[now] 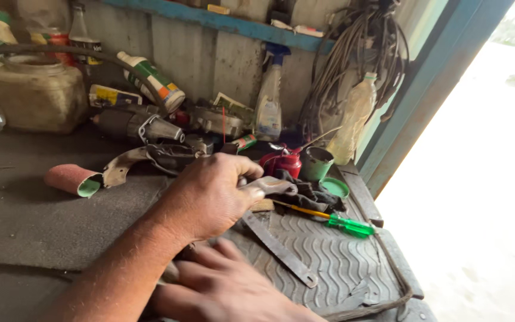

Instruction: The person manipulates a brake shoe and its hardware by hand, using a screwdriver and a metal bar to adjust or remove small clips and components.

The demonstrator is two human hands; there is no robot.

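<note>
The tabletop [25, 214] carries a ribbed rubber mat [335, 256] at its right end. On the mat's near edge the right hand [227, 292] lies open, fingers flat and spread. Above it the left hand [210, 194] is closed around a grey metal part [269, 186], held just over the mat beside a dark rag [311, 194]. A flat metal strip [278, 247] lies slantwise on the mat under that hand. A green-handled screwdriver [344, 225] lies just right of the rag. A sandpaper roll [74, 179] rests well to the left.
</note>
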